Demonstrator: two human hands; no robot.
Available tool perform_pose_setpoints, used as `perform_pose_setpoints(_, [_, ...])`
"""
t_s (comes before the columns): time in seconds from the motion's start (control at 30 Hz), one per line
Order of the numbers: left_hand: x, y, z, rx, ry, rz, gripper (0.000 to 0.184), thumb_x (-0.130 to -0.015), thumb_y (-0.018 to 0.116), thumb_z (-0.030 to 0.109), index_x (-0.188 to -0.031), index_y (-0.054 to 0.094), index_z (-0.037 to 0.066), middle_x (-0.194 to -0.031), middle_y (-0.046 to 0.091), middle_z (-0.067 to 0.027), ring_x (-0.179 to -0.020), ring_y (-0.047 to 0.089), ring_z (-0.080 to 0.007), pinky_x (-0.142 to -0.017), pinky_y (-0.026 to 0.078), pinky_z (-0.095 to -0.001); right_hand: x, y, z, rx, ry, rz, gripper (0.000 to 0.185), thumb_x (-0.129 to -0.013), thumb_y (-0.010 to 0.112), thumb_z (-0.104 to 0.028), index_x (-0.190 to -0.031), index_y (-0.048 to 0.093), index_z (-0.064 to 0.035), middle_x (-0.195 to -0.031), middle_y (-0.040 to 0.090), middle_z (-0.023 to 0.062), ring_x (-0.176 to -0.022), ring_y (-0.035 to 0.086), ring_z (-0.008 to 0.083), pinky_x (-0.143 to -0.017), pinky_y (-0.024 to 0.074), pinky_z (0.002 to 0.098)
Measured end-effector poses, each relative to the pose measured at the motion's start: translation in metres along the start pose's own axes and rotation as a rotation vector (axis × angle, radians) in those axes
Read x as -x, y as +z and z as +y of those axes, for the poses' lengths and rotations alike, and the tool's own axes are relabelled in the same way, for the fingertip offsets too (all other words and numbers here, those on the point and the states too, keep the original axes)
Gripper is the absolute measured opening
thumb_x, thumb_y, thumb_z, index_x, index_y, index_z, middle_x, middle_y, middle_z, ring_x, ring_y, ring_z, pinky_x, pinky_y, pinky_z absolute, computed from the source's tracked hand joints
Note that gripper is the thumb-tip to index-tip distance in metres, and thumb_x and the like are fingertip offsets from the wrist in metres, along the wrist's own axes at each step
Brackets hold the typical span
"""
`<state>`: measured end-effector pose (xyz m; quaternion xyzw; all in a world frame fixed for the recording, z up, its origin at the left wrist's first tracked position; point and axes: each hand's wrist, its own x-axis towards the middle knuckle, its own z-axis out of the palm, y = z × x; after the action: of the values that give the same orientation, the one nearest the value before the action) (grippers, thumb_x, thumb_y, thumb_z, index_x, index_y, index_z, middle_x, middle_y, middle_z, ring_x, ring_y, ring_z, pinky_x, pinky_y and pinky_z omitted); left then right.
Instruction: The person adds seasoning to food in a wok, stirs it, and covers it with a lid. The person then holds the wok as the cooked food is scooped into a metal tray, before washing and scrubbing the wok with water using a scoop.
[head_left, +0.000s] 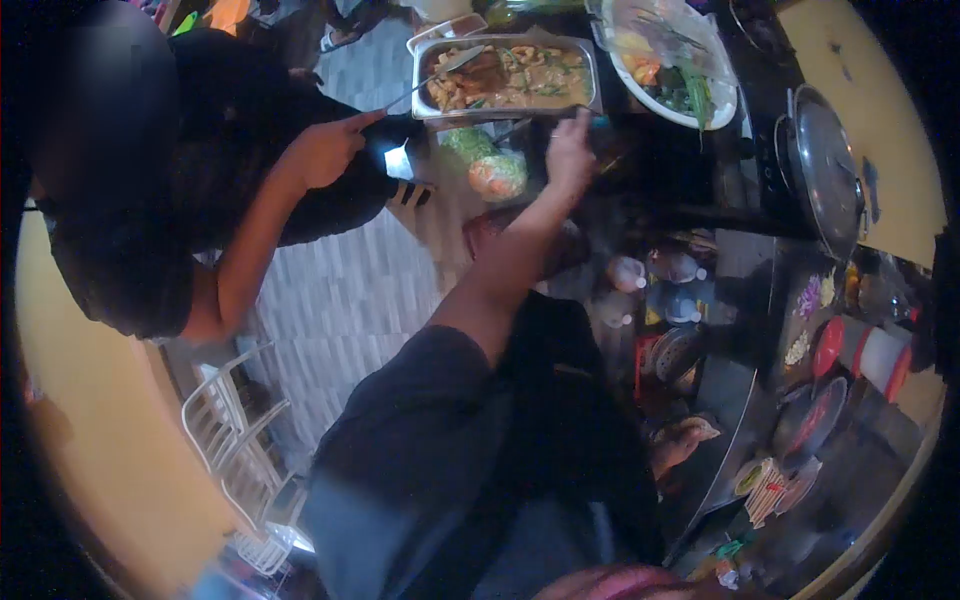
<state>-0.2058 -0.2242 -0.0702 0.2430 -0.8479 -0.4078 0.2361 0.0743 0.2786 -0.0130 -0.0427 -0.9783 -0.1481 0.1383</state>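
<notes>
My left hand (571, 158) reaches forward, its fingers closed at the near right corner of a rectangular metal food tray (508, 113). Saucy food with brown chunks and green pieces fills the tray. Another person's hand (328, 153) on the left holds a long-handled serving spoon (425, 83), its head over the food. Below the tray sits a clear bag of shredded vegetables (497, 176), close to my wrist. A blurred skin-toned shape (683, 440) by the shelf on my right may be my right hand; its fingers cannot be made out.
A white oval platter (655, 97) with vegetables under clear plastic stands behind on the right. A lidded pan (828, 170) is on the stove. Several bottles (627, 273) sit on a lower shelf. White plastic chairs (235, 430) stand at left, beside the other person (140, 180).
</notes>
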Motion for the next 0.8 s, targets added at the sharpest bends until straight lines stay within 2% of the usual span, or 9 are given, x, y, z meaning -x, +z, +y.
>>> perform_pose_setpoints(0.03, [-0.002,0.017,0.014,0.137,0.001,-0.091,0.053,-0.069,0.055,0.000,-0.122,0.052,0.008,-0.095,0.055,-0.0144,-0.087,0.054,-0.0352,-0.076,0.045,-0.0416,0.002,-0.006,-0.010,-0.677,0.299,-0.001,0.036,-0.093,0.047,-0.028,-0.108,0.053,0.0039,-0.107,0.056,0.0139,-0.097,0.053,0.0237,-0.088,0.0391,0.0319])
perform_pose_setpoints(0.1, [-0.006,0.046,0.048,0.448,-0.049,-0.256,0.041,-0.072,0.057,0.004,-0.113,0.058,0.006,-0.095,0.058,-0.0121,-0.086,0.057,-0.0291,-0.075,0.046,-0.0379,-0.011,-0.025,-0.025,-0.805,0.668,-0.087,0.041,-0.092,0.049,-0.031,-0.110,0.053,0.0060,-0.110,0.055,0.0171,-0.098,0.052,0.0253,-0.088,0.0386,0.0328])
perform_pose_setpoints(0.17, [-0.010,0.048,0.099,1.083,-0.441,-0.528,0.032,-0.078,0.054,0.007,-0.109,0.060,0.005,-0.094,0.061,-0.0058,-0.080,0.059,-0.0167,-0.071,0.047,-0.0312,-0.012,-0.029,-0.031,-0.844,0.769,-0.037,0.044,-0.091,0.050,-0.033,-0.112,0.052,0.0064,-0.112,0.055,0.0179,-0.100,0.052,0.0253,-0.089,0.0381,0.0330])
perform_pose_setpoints(0.23, [0.004,0.046,0.109,1.210,-0.296,-0.666,0.031,-0.079,0.053,0.008,-0.109,0.060,0.005,-0.093,0.061,-0.0051,-0.080,0.059,-0.0158,-0.072,0.048,-0.0302,-0.015,-0.037,-0.042,-0.888,0.867,0.001,0.047,-0.091,0.051,-0.034,-0.114,0.051,0.0069,-0.113,0.054,0.0187,-0.101,0.051,0.0253,-0.090,0.0377,0.0333])
perform_pose_setpoints(0.37, [0.060,0.024,0.103,1.329,-0.766,-1.049,0.020,-0.077,0.059,0.019,-0.095,0.061,0.010,-0.090,0.063,-0.0047,-0.068,0.058,-0.0137,-0.066,0.048,-0.0296,-0.032,-0.041,-0.069,-1.285,0.904,-0.007,0.053,-0.092,0.048,-0.037,-0.120,0.047,0.0084,-0.119,0.052,0.0180,-0.107,0.048,0.0243,-0.093,0.0356,0.0332])
perform_pose_setpoints(0.47, [0.093,-0.095,0.112,1.319,-1.000,-1.137,0.019,-0.080,0.057,0.021,-0.095,0.062,0.010,-0.094,0.062,-0.0052,-0.076,0.057,-0.0152,-0.070,0.047,-0.0320,-0.034,-0.036,-0.075,-1.393,0.903,0.001,0.054,-0.093,0.044,-0.037,-0.123,0.045,0.0079,-0.121,0.051,0.0163,-0.109,0.047,0.0238,-0.095,0.0345,0.0326])
perform_pose_setpoints(0.57, [0.120,-0.143,0.052,0.965,-0.629,-1.038,0.024,-0.081,0.056,0.023,-0.100,0.062,0.011,-0.104,0.059,-0.0077,-0.089,0.056,-0.0213,-0.080,0.045,-0.0329,-0.038,-0.033,-0.090,-1.497,0.971,-0.057,0.053,-0.095,0.039,-0.037,-0.126,0.043,0.0052,-0.124,0.048,0.0148,-0.114,0.045,0.0233,-0.098,0.0327,0.0327])
perform_pose_setpoints(0.7, [0.126,-0.207,-0.010,-0.060,0.176,-0.896,0.028,-0.080,0.057,0.024,-0.104,0.063,0.011,-0.119,0.054,-0.0113,-0.105,0.054,-0.0288,-0.090,0.043,-0.0344,-0.041,-0.008,-0.098,-1.591,0.996,-0.104,0.053,-0.095,0.037,-0.038,-0.127,0.042,0.0041,-0.125,0.047,0.0143,-0.115,0.044,0.0235,-0.099,0.0319,0.0331])
perform_pose_setpoints(0.8, [0.131,-0.220,-0.041,-0.267,0.377,-0.644,0.031,-0.080,0.055,0.019,-0.108,0.060,0.006,-0.098,0.060,-0.0068,-0.087,0.058,-0.0201,-0.075,0.047,-0.0323,-0.061,-0.001,-0.121,-1.673,0.963,-0.141,0.055,-0.095,0.037,-0.039,-0.128,0.042,0.0037,-0.125,0.047,0.0144,-0.115,0.044,0.0240,-0.100,0.0318,0.0337])
